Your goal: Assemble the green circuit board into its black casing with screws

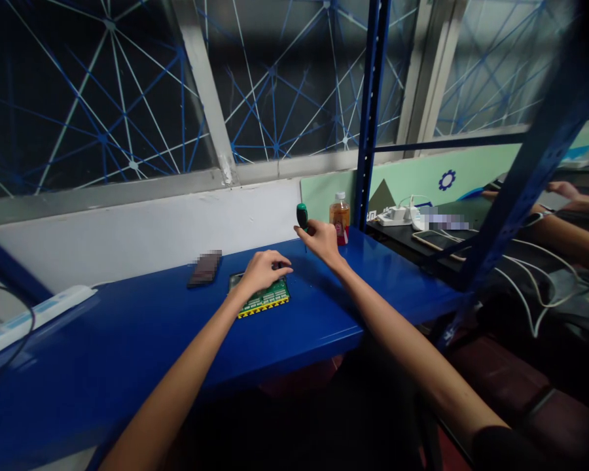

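My right hand point(321, 241) is closed around a screwdriver point(302, 214) with a green and black handle. The handle points up and the thin shaft points down, above the blue table. To its left, my left hand point(266, 269) rests over a green circuit board point(265, 297) with a yellow connector strip along its near edge. The left thumb and fingers are bent together at the board's far right side. Whatever lies between them is too small or hidden to make out. The hand covers part of the board.
A phone point(205, 269) lies left of the board on the blue table point(177, 347). Behind my right hand stands a drink bottle point(340, 216), near a blue rack post point(372, 118). A power strip point(39, 317) lies far left. Another person's arm point(569, 229), cables and a phone are at right.
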Motion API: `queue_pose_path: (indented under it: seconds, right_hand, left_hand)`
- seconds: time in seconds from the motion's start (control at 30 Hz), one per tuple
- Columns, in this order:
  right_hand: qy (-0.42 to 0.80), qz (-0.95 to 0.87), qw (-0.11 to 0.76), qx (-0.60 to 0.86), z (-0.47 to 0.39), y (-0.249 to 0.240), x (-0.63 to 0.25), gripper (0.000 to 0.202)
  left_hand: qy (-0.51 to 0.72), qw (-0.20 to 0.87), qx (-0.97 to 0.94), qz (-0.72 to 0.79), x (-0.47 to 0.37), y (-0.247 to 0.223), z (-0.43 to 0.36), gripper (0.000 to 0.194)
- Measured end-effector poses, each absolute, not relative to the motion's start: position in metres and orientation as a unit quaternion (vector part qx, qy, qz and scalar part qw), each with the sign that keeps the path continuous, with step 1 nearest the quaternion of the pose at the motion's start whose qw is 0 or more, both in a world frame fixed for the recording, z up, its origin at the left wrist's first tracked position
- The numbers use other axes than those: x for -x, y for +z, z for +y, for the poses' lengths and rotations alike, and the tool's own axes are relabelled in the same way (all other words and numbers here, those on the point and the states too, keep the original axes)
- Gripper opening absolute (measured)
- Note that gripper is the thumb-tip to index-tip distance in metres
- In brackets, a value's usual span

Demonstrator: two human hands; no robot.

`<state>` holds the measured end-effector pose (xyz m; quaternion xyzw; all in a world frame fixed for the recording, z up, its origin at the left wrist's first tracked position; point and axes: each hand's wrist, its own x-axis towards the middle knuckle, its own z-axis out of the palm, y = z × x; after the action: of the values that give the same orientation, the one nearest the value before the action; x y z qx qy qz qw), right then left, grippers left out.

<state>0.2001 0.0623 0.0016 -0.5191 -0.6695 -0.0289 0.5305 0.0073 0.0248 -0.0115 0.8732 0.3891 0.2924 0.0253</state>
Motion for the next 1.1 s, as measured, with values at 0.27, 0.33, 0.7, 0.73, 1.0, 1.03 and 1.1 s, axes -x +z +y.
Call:
queue_pose_path:
  seconds: [0.27,0.33,0.7,0.73,1.0,1.03,1.1]
  right_hand:
    - [0.165,-0.701,0.566,0.401,0.059,0.010,-0.169,0.031]
    - [0.228,-0.703,0.570,0.358,0.058,0.016,-0.147,0.032]
    - [0.253,-0.770,0.495,0.313,0.030,0.007,-0.083,0.032]
    - [0.255,-0.771,0.491,0.315,0.029,0.006,-0.085,0.032]
    - [0.238,-0.798,0.463,0.303,0.021,-0.002,-0.080,0.035]
    - [0.223,-0.804,0.463,0.300,0.021,-0.004,-0.078,0.036]
    - [0.197,-0.812,0.466,0.292,0.020,-0.007,-0.075,0.037]
  left_hand:
    - [0.367,0.103,-0.786,0.486,0.076,-0.010,0.022,0.017]
    - [0.366,0.122,-0.777,0.497,0.089,-0.011,0.021,0.021]
    - [0.317,0.248,-0.787,0.468,0.096,0.000,0.007,0.019]
    - [0.313,0.252,-0.788,0.466,0.095,0.000,0.006,0.018]
    - [0.256,0.304,-0.796,0.457,0.106,-0.002,0.010,0.016]
    - [0.251,0.311,-0.795,0.457,0.108,-0.003,0.011,0.017]
    - [0.246,0.322,-0.792,0.457,0.110,-0.005,0.011,0.018]
